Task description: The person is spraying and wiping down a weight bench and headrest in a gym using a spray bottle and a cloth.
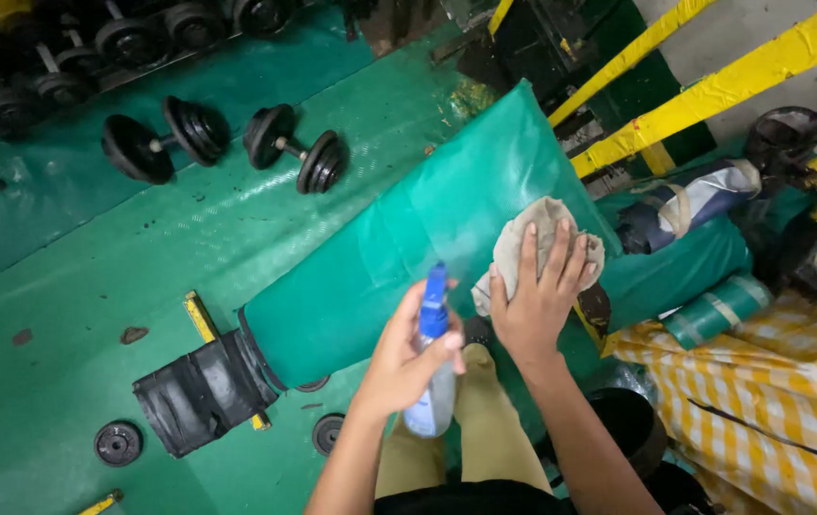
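1. Two black round-plated iron dumbbells (pixel 175 138) lie at the upper left of the frame on the glossy green floor sheet (pixel 65 315).
2. Low in the centre, the left hand (pixel 406 358) has its fingers wrapped around a clear plastic spray bottle with a blue nozzle (pixel 433 367), held upright.
3. Just right of it, the right hand (pixel 537 300) presses flat, fingers spread, on a crumpled beige cloth (pixel 532 238).
4. That cloth rests on the smooth green vinyl bench pad (pixel 408 229), which runs diagonally across the middle.
5. Yellow-and-white checked fabric (pixel 761 391) fills the lower right.
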